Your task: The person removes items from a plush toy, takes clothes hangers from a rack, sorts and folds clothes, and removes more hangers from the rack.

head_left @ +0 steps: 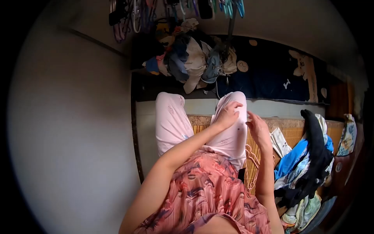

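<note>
My left hand (229,114) is at the knee of the pink printed trousers (228,134), its fingers loosely bent and slightly apart. I make out nothing held in it. Just to the right, my right hand (258,128) is raised beside the same knee, fingers spread toward the left hand and holding nothing visible. A small gap separates the two hands. Below my right forearm, a pink clothes hanger (252,163) lies on the bamboo mat (286,126), partly hidden by the arm.
A heap of clothes (304,160), blue, black and white, lies on the right, with a white folded cloth (279,142) beside it. More clothes (194,58) are piled ahead on a dark blue patterned cover (269,74). Several hangers (136,15) hang overhead. A pale wall (74,117) stands left.
</note>
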Demonstrator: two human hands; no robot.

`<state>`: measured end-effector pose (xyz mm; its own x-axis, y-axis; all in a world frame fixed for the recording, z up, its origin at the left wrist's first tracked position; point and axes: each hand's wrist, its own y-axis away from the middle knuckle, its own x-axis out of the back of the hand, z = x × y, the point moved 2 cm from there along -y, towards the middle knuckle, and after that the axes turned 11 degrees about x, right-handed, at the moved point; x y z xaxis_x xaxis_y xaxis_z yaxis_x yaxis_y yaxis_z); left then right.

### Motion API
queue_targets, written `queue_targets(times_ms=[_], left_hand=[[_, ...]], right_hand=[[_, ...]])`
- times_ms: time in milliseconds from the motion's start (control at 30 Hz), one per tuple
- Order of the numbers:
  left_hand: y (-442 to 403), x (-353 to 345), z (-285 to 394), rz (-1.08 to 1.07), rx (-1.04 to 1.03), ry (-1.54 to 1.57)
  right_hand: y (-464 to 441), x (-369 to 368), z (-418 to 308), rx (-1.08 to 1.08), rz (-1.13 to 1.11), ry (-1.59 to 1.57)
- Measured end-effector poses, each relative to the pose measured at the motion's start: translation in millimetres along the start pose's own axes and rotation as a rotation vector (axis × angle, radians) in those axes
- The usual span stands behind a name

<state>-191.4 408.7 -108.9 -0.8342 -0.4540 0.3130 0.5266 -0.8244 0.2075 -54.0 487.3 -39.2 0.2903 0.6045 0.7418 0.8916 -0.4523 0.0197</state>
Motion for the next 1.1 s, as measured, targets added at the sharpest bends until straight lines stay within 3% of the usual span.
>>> queue_targets(times_ms=[100,200,267,300,333,533,633,800,900,933,1067,1100], left_hand=[[-29,51,-46,0.216,0.027,0.038],[-58,97,-94,0.434,0.118,-0.053],[-83,126,-133,0.557,0.288,-0.101],[-95,141,-152,0.654,0.25,-0.164],[-107,162,-149,0.611,0.472,-0.076],[-182,218,-203,0.716,0.708,0.0],[-194,236,-190,0.682,0.939,0.237],[-214,232,-216,0.785,1.13,0.453],[-213,229,-261,0.62,1.03,0.487],[-211,228,-265,0.793,0.936,0.32],[-184,259,-259,0.591,0.736,0.825],[-173,265,-245,0.555,0.737,0.827]], right_hand=[[-54,-37,-21,-0.023,-0.145,-0.25],[-83,-73,-22,0.034,-0.22,-0.32],[-99,-88,-33,0.031,-0.264,-0.36],[-107,-97,-35,0.016,-0.299,-0.333],[-117,-106,-36,0.031,-0.33,-0.311],[-151,-133,-53,0.008,-0.421,-0.24],[-156,-133,-61,-0.039,-0.431,-0.243],[-150,-126,-71,-0.17,-0.445,-0.238],[-141,-123,-64,-0.152,-0.425,-0.231],[-140,-121,-64,-0.16,-0.426,-0.241],[-132,-122,-55,-0.234,-0.405,-0.438],[-134,-124,-53,-0.276,-0.386,-0.519]])
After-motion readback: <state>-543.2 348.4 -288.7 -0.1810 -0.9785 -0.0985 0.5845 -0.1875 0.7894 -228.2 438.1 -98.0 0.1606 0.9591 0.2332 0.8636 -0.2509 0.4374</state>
